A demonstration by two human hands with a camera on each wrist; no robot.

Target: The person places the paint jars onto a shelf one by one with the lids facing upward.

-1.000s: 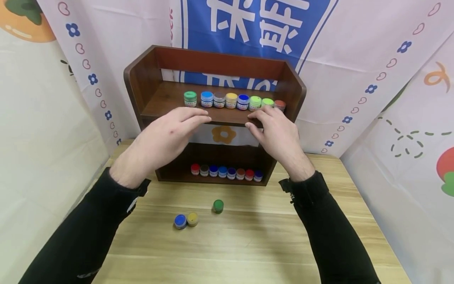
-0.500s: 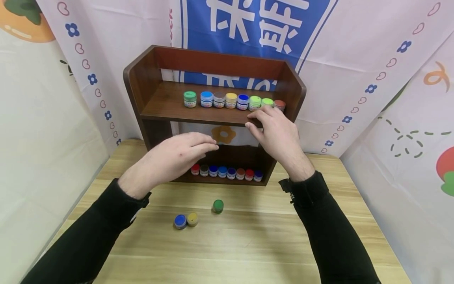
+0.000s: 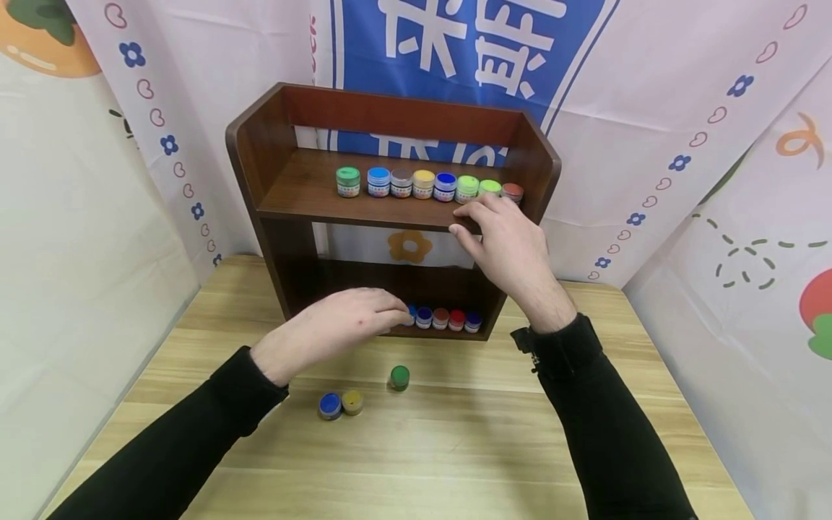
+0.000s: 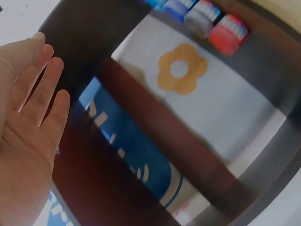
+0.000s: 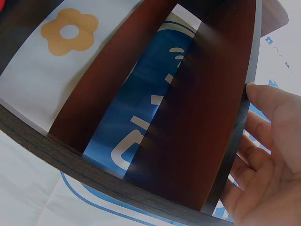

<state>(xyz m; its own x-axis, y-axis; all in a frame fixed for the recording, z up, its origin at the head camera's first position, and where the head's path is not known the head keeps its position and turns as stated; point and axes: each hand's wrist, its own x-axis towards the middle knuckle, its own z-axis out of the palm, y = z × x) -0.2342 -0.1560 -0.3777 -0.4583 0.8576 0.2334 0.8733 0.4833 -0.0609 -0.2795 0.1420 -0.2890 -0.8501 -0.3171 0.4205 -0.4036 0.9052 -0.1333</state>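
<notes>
My left hand (image 3: 347, 325) reaches to the lower level of a dark brown wooden shelf (image 3: 286, 184). Its fingers are extended and hold nothing; in the head view their tips overlap a light blue paint jar (image 3: 412, 313), and several jars left of it are hidden. In the left wrist view the palm and fingers (image 4: 55, 110) show bare. My right hand (image 3: 510, 242) rests at the upper board's front edge, thumb tip on the edge, fingertips over the top. A brown-red jar (image 3: 513, 192) and a lime green jar (image 3: 490, 187) stand just behind its knuckles.
Along the upper board runs a row of paint jars, with a green jar (image 3: 348, 182) at its left end. On the wooden table (image 3: 455, 448) stand a blue jar (image 3: 330, 405), a yellow jar (image 3: 352, 402) and a dark green jar (image 3: 399, 378). Printed cloth (image 3: 624, 144) hangs behind.
My left hand has come down from the upper board's edge to the lower row of jars, shifting a little right. My right hand and the jars have stayed in place.
</notes>
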